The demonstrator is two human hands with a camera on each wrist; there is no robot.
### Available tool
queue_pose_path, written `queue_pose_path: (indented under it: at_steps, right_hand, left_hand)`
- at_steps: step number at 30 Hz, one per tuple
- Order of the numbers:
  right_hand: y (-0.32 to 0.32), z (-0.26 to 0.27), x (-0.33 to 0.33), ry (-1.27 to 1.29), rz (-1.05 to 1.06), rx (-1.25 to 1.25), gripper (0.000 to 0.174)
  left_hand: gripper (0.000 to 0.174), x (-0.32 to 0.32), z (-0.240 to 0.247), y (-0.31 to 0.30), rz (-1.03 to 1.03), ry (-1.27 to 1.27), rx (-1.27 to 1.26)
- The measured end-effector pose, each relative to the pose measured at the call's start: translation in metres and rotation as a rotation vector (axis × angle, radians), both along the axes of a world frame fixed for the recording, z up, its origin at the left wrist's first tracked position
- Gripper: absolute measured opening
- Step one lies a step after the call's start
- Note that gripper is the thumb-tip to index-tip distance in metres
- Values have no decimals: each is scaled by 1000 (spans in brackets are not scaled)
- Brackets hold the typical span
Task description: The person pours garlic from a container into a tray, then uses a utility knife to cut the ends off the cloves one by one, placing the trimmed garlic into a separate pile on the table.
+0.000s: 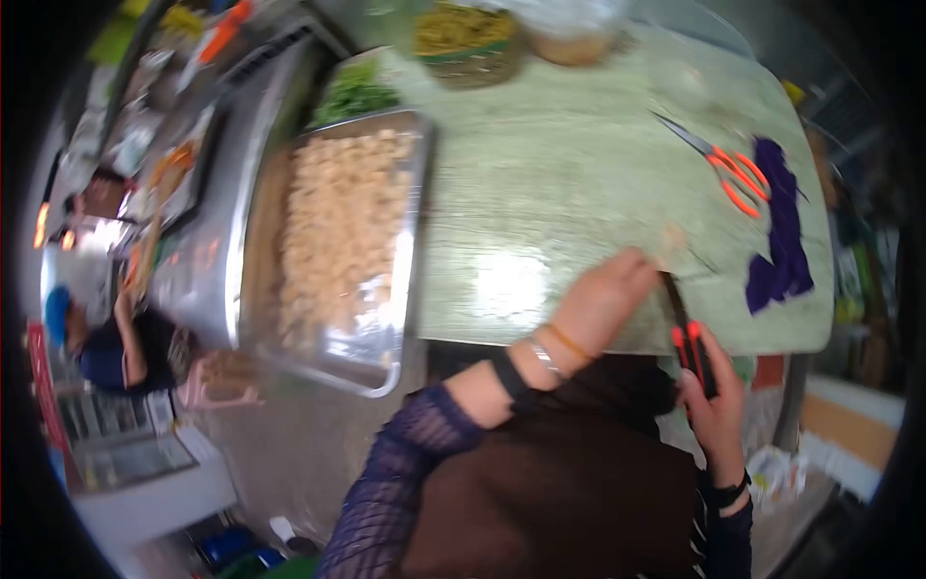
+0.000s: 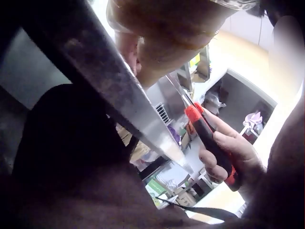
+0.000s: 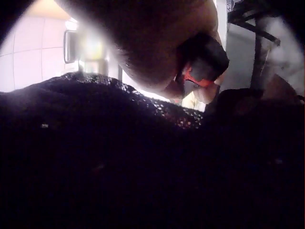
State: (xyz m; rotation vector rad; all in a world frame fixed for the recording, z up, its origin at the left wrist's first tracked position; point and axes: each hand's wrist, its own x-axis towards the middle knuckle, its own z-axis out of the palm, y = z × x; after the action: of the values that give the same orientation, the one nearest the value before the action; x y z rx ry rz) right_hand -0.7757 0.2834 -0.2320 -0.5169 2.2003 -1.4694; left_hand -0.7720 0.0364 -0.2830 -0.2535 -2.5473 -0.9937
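My right hand (image 1: 719, 405) grips a narrow-bladed tool with red-and-black handles (image 2: 209, 138); its dark blade points up over the table's near edge. The fingers of my left hand (image 1: 603, 294) are curled together right at the blade's tip. A small pale bit (image 1: 663, 263) shows at the left fingertips, blurred, and I cannot tell whether they pinch it. Just beyond, a pale smear (image 1: 673, 238) lies on the green table (image 1: 540, 174). The right wrist view is mostly dark sleeve, with the end of a handle (image 3: 205, 59) in the right hand.
Left on the table stands a metal tray (image 1: 413, 261) of pale chunks, with green leaves (image 1: 357, 95) behind it. Orange-handled scissors (image 1: 738, 179) and a purple cloth (image 1: 786, 222) lie at right. A tub of yellowish-green food (image 1: 465, 43) stands at the back. Another person (image 1: 111, 343) is far left.
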Motion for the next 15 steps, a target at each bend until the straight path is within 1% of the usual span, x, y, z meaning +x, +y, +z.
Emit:
queue_pose_path:
  at_steps: [1, 3, 5, 7, 8, 9, 10, 11, 12, 15]
  right_hand:
    - [-5, 2, -1, -31, -43, -23, 59]
    - [-7, -3, -3, -60, -126, -91, 59]
    - [-3, -13, -3, -72, -195, -196, 60]
    - [-2, -15, -5, -91, -198, -205, 60]
    - [1, -18, -7, -107, -187, -210, 59]
    - [2, -20, -8, -123, -175, -214, 58]
    - [1, -22, -9, -131, -174, -211, 56]
    - [-2, -24, -9, -138, -173, -211, 53]
    - [-5, -25, -9, -145, -172, -210, 51]
    - [-22, -20, -6, -128, -212, -248, 45]
  left_hand:
    - [30, 0, 16, 2, 34, 26, 39]
    - [38, 16, 48, -7, 67, -11, 128]
    - [40, 42, 74, -40, 109, 35, 34]
    - [34, 72, 92, -93, 268, 77, -162]
    - [28, 86, 102, -125, 363, 15, -265]
    - [22, 99, 99, -153, 514, -30, -246]
    - [15, 112, 96, -189, 603, -32, -346]
    - [14, 124, 91, -214, 695, -104, -418]
    - [18, 136, 75, -244, 724, -171, -513]
    - [21, 142, 64, -259, 763, -355, -381]
